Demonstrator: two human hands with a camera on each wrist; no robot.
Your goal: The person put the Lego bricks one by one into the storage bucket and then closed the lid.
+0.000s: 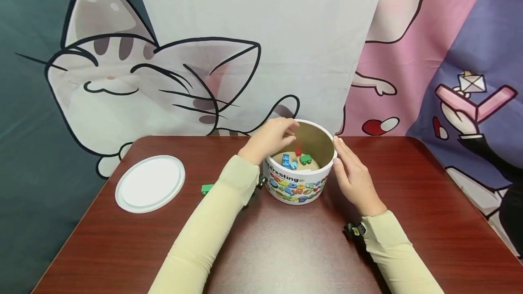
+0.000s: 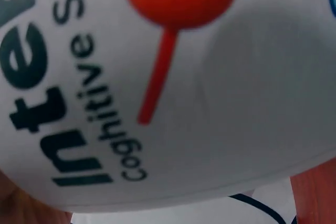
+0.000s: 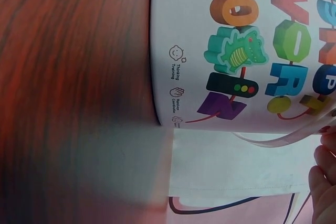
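Note:
A round white tub (image 1: 296,185) printed with colourful letters stands near the table's far edge. Inside it lie a blue block (image 1: 285,161), a light blue piece (image 1: 293,165) and a green block (image 1: 305,159). A blurred red piece (image 1: 298,150) shows in the tub below my left hand (image 1: 273,138). That hand reaches over the left rim, fingers and thumb apart above the opening, no object visible between them. My right hand (image 1: 354,176) rests its extended fingers against the right side of the rim. The right wrist view shows its fingertips (image 3: 326,156) by the rim.
A round white lid (image 1: 150,184) lies at the left of the table (image 1: 310,253). Beside my left forearm a green block (image 1: 206,188) sits on the wood, partly hidden by the sleeve. A cloth with cartoon cats (image 1: 102,80) hangs behind the table.

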